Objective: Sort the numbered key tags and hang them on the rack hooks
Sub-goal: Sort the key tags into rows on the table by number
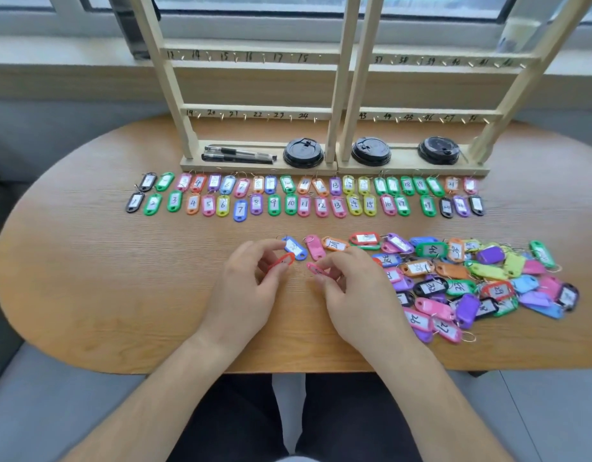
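While the left hand [246, 281] pinches a red tag [282, 260], the right hand [356, 288] pinches a pink tag [316, 269] above the counter [121, 295]. Two sorted tag rows [304, 196] lie before the rack [334, 108]; an unsorted pile [471, 278] sits right.

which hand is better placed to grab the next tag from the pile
Probably the right hand: the loose pile lies beside it; the left hand, pinching a red tag, sits farther away.

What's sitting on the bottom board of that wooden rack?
On the rack base: two black pens and three black cup lids. Anything under the lids is hidden.
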